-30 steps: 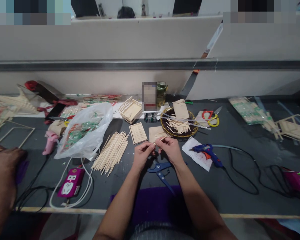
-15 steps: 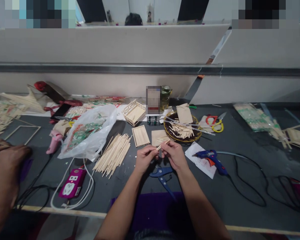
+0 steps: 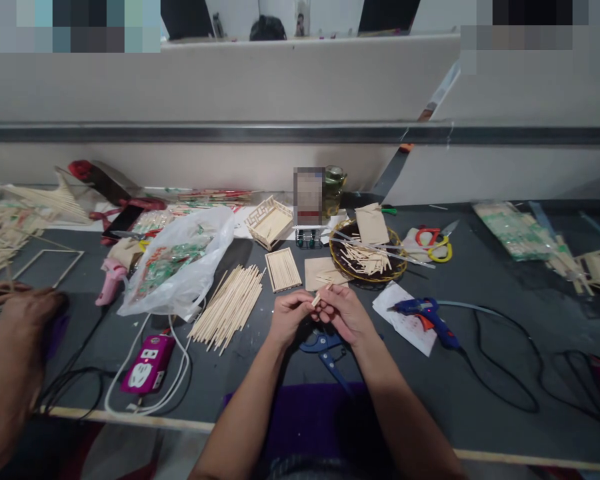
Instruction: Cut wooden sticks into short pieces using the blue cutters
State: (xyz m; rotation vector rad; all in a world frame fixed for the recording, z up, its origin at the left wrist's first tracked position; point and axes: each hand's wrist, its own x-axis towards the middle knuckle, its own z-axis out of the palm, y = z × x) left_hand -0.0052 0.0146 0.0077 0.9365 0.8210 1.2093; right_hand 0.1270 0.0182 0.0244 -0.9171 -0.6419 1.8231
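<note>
Between my fingertips are short wooden sticks (image 3: 317,300), pinched over the table. My left hand (image 3: 291,319) is closed on one end, and my right hand (image 3: 347,311) is closed around the other; the fingers partly cover them. Just beneath my hands lies a blue hand cutter (image 3: 325,344). Beyond them is a flat panel of sticks (image 3: 283,270) and a brown card (image 3: 313,272) with a few short sticks on it. Left of my hands, long wooden sticks (image 3: 227,307) lie in a pile. A round basket (image 3: 403,261) of short stick pieces stands to the far right of the card.
To the right, a blue glue gun (image 3: 425,315) rests on white paper, near scissors (image 3: 439,249). A plastic bag (image 3: 180,273), a pink glue gun (image 3: 111,280) and a purple power strip (image 3: 147,365) lie left. A co-worker's hand (image 3: 27,317) is at the far left.
My right hand has turned slightly and drawn closer to my left, its fingers now lower around the sticks. The view has shifted a little; the things on the table stay put.
</note>
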